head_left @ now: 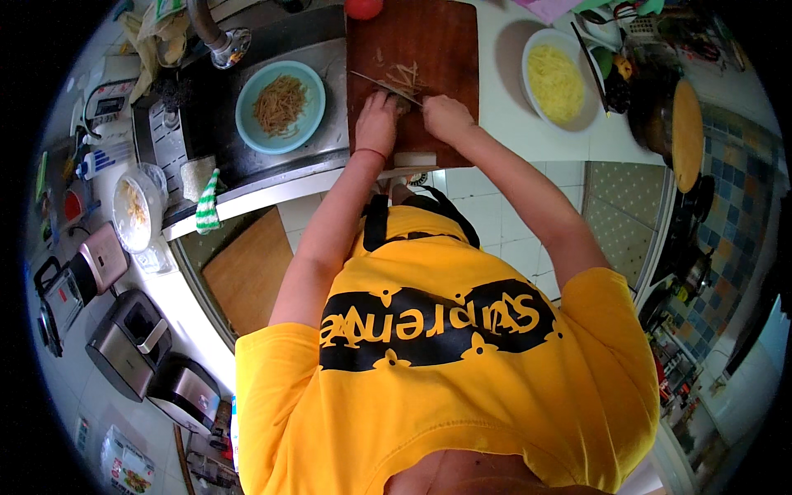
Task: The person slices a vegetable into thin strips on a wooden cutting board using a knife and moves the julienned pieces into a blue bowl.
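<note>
On a reddish-brown cutting board [412, 29], my right hand [447, 120] is wrapped round the handle of a kitchen knife [381, 83]. The blade points to the far left. Right behind it, my left hand [377, 125] is closed with its fingertips bent down on the board, over a small piece of food that the hand and knife mostly hide. Thin brownish shreds [404, 76] lie just beyond the blade. A round red thing [364, 7] sits at the board's far left edge, cut off by the picture's rim.
Left of the board, a light blue bowl [245, 124] with brown shreds stands in the sink [330, 62], near the faucet [231, 48]. On the right counter is a white bowl [528, 62] of yellow shreds. A green-striped cloth [208, 206] hangs over the sink's near edge.
</note>
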